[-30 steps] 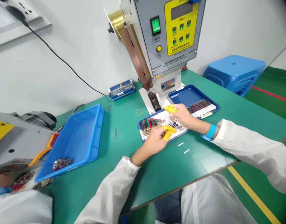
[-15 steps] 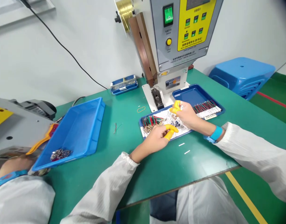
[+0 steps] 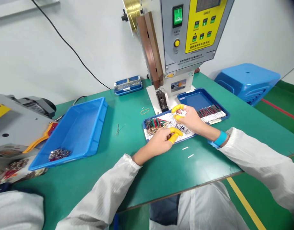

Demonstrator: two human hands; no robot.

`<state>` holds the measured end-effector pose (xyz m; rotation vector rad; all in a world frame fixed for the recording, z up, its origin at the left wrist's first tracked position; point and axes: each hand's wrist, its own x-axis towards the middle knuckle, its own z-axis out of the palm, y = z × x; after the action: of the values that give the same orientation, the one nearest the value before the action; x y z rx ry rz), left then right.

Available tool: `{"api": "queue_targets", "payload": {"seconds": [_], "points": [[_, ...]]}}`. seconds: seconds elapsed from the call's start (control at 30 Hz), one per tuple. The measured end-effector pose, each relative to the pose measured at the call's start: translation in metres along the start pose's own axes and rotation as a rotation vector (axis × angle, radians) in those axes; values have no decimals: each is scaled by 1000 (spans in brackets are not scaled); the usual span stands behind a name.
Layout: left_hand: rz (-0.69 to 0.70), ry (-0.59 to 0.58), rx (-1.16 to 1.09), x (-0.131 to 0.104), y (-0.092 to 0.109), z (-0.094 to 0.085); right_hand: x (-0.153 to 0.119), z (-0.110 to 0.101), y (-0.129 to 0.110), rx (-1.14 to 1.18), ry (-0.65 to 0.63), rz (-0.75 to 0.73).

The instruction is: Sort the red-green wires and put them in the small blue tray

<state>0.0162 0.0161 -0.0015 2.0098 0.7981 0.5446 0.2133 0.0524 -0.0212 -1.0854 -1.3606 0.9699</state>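
My left hand (image 3: 161, 140), in yellow finger cots, rests at the front edge of a blue tray (image 3: 144, 125). Its thumb and forefinger are pinched close; anything between them is too small to make out. Above the tray's middle, my right hand (image 3: 188, 117) has its cotted thumb and forefinger apart, with nothing visible between them. Short red, green and black wires (image 3: 156, 123) with gold-coloured ends lie at the tray's left. A loose heap of small white tubes (image 3: 182, 127) fills its middle, partly hidden by my right hand.
A crimping machine (image 3: 175, 67) stands behind the tray. To the right, another tray (image 3: 197, 97) holds wires with white sleeves (image 3: 212, 113). A blue bin (image 3: 79, 123) sits left, near a co-worker's sleeve (image 3: 17, 209). White tubes (image 3: 190, 156), a loose wire (image 3: 117, 129) and a rubber band (image 3: 145, 111) lie about.
My right thumb and forefinger have spread apart from a closer pinch, and that hand has shifted slightly left. My left hand stays almost still. The co-worker's arm has moved left and down.
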Motion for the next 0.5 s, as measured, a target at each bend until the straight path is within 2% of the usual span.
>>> {"api": "queue_targets", "payload": {"seconds": [0.13,0.2,0.37,0.5], "points": [[23,-24,12,0,-3,1,-2,-1,-6,-271,14,-185],[31,-20,5,0,-4,1,-4,0,-8,-334,48,-249],[35,-10,-7,-1,-2,2,-9,5,-14,-348,93,-249],[39,13,-3,0,0,1,-12,7,-19,-352,1,-235]]}}
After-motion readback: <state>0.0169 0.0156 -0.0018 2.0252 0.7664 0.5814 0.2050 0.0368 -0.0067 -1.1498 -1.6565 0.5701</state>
